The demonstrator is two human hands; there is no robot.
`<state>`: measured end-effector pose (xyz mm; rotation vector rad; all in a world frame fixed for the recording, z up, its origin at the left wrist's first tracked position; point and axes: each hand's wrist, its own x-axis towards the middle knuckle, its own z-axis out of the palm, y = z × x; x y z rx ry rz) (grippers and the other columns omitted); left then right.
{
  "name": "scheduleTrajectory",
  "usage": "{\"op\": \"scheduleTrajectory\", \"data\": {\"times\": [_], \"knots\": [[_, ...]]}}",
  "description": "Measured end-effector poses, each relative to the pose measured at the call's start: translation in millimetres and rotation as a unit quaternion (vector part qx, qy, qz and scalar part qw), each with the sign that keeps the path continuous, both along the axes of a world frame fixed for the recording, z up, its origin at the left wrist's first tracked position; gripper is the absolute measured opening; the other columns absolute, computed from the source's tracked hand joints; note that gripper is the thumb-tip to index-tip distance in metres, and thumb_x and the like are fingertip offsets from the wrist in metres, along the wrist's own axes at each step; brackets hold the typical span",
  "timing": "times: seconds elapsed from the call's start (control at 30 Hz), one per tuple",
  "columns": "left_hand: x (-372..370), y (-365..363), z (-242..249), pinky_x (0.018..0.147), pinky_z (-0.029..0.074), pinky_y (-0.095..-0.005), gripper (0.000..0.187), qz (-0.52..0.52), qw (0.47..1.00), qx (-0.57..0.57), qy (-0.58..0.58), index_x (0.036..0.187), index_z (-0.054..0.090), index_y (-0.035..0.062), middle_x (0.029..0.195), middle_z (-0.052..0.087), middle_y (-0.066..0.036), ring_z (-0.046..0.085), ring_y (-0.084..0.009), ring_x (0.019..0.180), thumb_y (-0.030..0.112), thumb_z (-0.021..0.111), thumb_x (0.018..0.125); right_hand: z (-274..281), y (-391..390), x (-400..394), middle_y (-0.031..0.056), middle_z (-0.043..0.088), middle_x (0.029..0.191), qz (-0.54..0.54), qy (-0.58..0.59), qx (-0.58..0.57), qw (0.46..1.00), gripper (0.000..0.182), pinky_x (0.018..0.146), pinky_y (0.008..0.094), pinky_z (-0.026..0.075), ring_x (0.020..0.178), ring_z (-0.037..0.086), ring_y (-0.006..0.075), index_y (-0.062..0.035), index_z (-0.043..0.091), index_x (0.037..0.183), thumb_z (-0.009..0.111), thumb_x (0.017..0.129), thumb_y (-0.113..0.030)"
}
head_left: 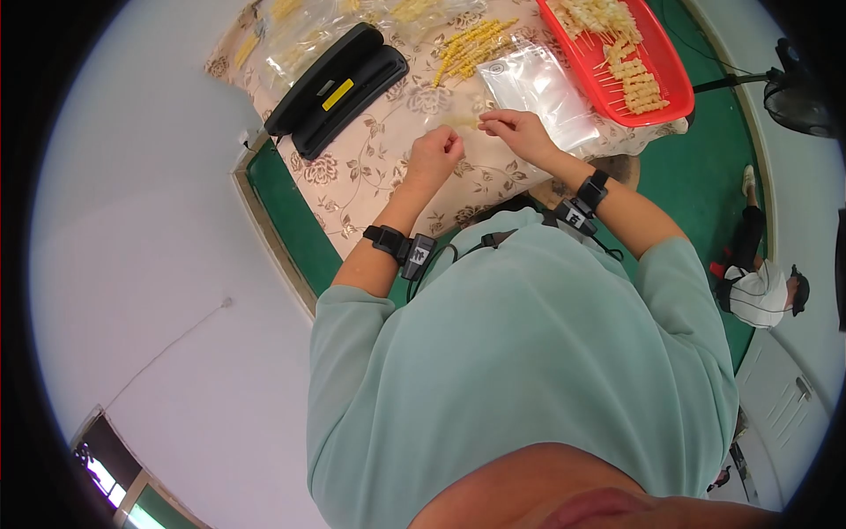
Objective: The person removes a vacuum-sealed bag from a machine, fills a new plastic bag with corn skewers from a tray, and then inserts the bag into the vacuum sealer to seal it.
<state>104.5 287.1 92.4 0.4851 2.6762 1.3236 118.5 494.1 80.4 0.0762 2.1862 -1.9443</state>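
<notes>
- I saw the left hand (434, 157) curled, the right hand (520, 137) with fingertips bunched; whether either pinched anything, I couldn't tell.
- A blurred yellowish piece (463, 122) lay between them.
- Bags (539, 95) sat beside the right, likely for easy reach.

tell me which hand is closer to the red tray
Right: the right hand is left of the red tray, by the clear bags; the left hand is farther left.
</notes>
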Motion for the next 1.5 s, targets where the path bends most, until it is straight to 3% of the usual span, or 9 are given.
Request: {"op": "scheduleTrajectory", "data": {"times": [0.1, 0.3, 0.43, 0.53, 0.93, 1.03, 1.1, 1.2, 1.5], "knots": [[1, 2, -5, 0.055, 0.051, -0.0288, 0.011, -0.013, 1.0, -0.007, 0.013, 0.08, 0.063, 0.0018, 0.064, 0.064, -0.01, 0.064, -0.0181, 0.056, 0.011, 0.068, 0.081, -17, -2, -5, 0.0166, 0.07, 0.085, 0.026, 0.144, 0.162, 0.976, 0.022, 0.074, 0.0325, 0.054, 0.077, 0.069, 0.026, 0.0005, 0.069, 0.102, 0.061, 0.088, -0.015], [11, 9, -13, 0.055, 0.051, -0.0298, 0.011, -0.022, 1.0, -0.012, 0.004, 0.08, 0.062, 0.0021, 0.064, 0.063, -0.011, 0.063, -0.0195, 0.055, 0.011, 0.068, 0.08, -17, -2, 1, 0.022, 0.066, 0.075, 0.15, 0.091, 0.43, 0.886, 0.02, 0.067, 0.0449, 0.053, 0.074, 0.066, 0.0365, -0.0006, 0.061, 0.087, 0.052, 0.089, -0.018], [17, 14, -15, 0.059, 0.05, -0.0373, 0.012, -0.011, 0.999, 0.0, -0.036, 0.078, 0.059, 0.0014, 0.07, 0.062, -0.017, 0.062, -0.0309, 0.063, 0.012, 0.065, 0.08, -29, 1, 7, 0.0245, 0.064, 0.073, 0.137, 0.033, 0.453, 0.881, 0.015, 0.066, 0.0472, 0.053, 0.072, 0.065, 0.0394, -0.0008, 0.057, 0.084, 0.054, 0.086, -0.016], [21, 15, -23, 0.056, 0.05, -0.03, 0.011, -0.015, 1.0, -0.006, -0.007, 0.079, 0.061, 0.0019, 0.066, 0.062, -0.012, 0.063, -0.0207, 0.057, 0.011, 0.068, 0.08, -38, 9, 11, 0.0249, 0.064, 0.073, 0.126, 0.039, 0.419, 0.898, 0.016, 0.067, 0.0475, 0.053, 0.073, 0.065, 0.0408, 0.0009, 0.057, 0.085, 0.056, 0.084, -0.016], [34, 8, -26, 0.057, 0.051, -0.0318, 0.012, -0.007, 1.0, -0.006, -0.005, 0.08, 0.061, 0.0018, 0.069, 0.063, -0.013, 0.063, -0.0231, 0.059, 0.011, 0.068, 0.08, -50, -1, 14, 0.0242, 0.066, 0.08, 0.194, 0.012, 0.484, 0.853, 0.018, 0.07, 0.0432, 0.054, 0.079, 0.067, 0.0373, 0.003, 0.064, 0.082, 0.053, 0.083, -0.011], [35, 7, -21, 0.061, 0.05, -0.0398, 0.012, -0.018, 0.999, -0.006, -0.027, 0.081, 0.057, 0.002, 0.074, 0.061, -0.016, 0.061, -0.0337, 0.067, 0.011, 0.065, 0.082, -46, -8, 16, 0.0226, 0.067, 0.079, 0.15, 0.042, 0.403, 0.902, 0.019, 0.069, 0.0409, 0.055, 0.075, 0.068, 0.0334, 0.0037, 0.066, 0.084, 0.055, 0.083, -0.012], [36, 7, -16, 0.063, 0.05, -0.0402, 0.011, -0.04, 0.999, -0.01, -0.011, 0.082, 0.056, 0.0021, 0.075, 0.06, -0.016, 0.061, -0.0344, 0.069, 0.01, 0.064, 0.082, -41, -16, 14, 0.0169, 0.068, 0.075, 0.088, -0.098, 0.203, 0.97, 0.02, 0.061, 0.0356, 0.055, 0.066, 0.068, 0.0253, 0.0039, 0.067, 0.088, 0.06, 0.085, -0.014], [38, 7, -15, 0.063, 0.049, -0.039, 0.009, -0.073, 0.997, -0.008, 0.019, 0.084, 0.057, 0.0026, 0.077, 0.06, -0.016, 0.06, -0.0335, 0.07, 0.009, 0.064, 0.083, -55, -33, 12, 0.0091, 0.067, 0.073, -0.04, -0.246, -0.019, 0.968, 0.021, 0.052, 0.025, 0.05, 0.062, 0.063, 0.0125, 0.0036, 0.068, 0.091, 0.063, 0.089, -0.017], [43, 1, -17, 0.062, 0.049, -0.0391, 0.008, -0.097, 0.994, -0.009, 0.039, 0.083, 0.058, 0.0029, 0.077, 0.06, -0.016, 0.06, -0.0336, 0.069, 0.008, 0.064, 0.082, -78, -60, 7, 0.0098, 0.068, 0.078, -0.198, -0.279, -0.113, 0.933, 0.02, 0.048, 0.0269, 0.05, 0.06, 0.063, 0.0153, 0.0031, 0.068, 0.09, 0.065, 0.087, -0.017]]}}
